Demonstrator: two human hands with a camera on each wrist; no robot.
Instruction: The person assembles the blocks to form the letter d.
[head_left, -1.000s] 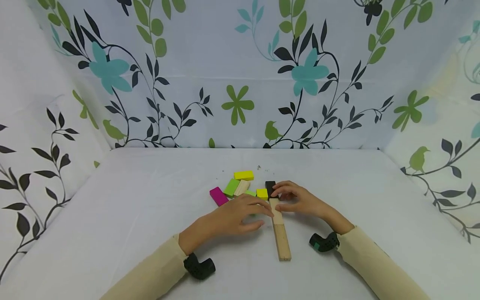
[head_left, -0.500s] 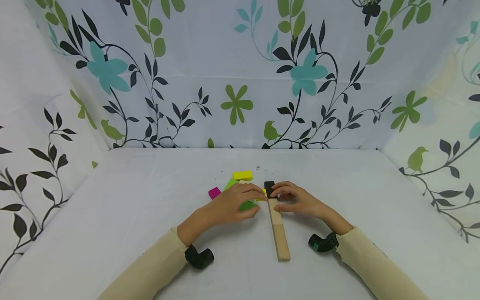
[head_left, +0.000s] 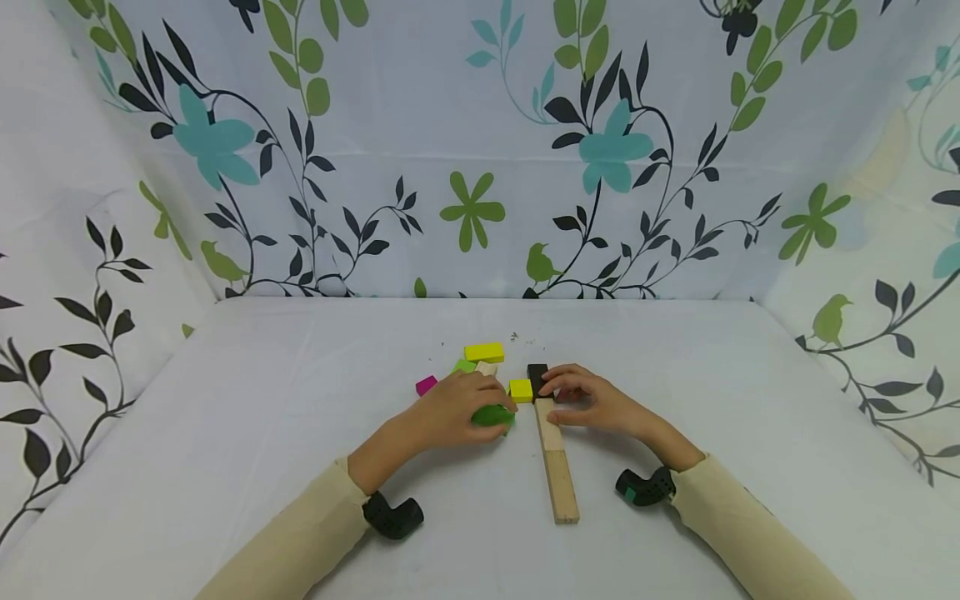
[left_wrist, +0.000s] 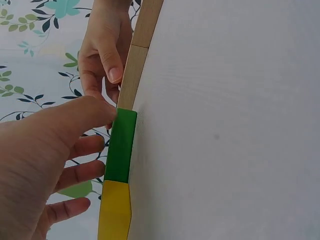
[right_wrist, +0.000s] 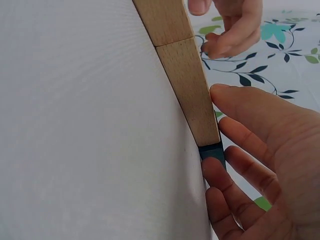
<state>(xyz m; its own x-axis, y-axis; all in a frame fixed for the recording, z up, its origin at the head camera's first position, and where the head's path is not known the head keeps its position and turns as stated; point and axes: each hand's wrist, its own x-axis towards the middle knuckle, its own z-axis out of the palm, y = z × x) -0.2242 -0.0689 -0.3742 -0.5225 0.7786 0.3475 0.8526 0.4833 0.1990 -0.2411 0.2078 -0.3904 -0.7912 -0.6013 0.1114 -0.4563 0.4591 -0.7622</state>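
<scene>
In the head view my left hand (head_left: 450, 410) bends its fingers around a green block (head_left: 492, 416), the thumb on its near side. The left wrist view has that thumb at one end of the green block (left_wrist: 120, 145), in line with a yellow block (left_wrist: 115, 210). My right hand (head_left: 592, 404) lies beside a row of blocks. Its thumb touches a plain wooden block (head_left: 550, 425), and its loosely bent fingertips touch a black block (head_left: 537, 380) at the far end. A second plain wooden block (head_left: 562, 487) continues the row toward me.
A small yellow block (head_left: 521, 391) stands left of the black block. Beyond my left hand lie a longer yellow block (head_left: 484, 352), a light green block (head_left: 464, 366), a pale wooden block (head_left: 487, 368) and a partly hidden magenta block (head_left: 426, 385). A white cloth covers the table (head_left: 300, 350).
My left hand has drawn back leftward from the wooden row, and its fingers have closed around the green block. The right hand has stayed by the black and wooden blocks.
</scene>
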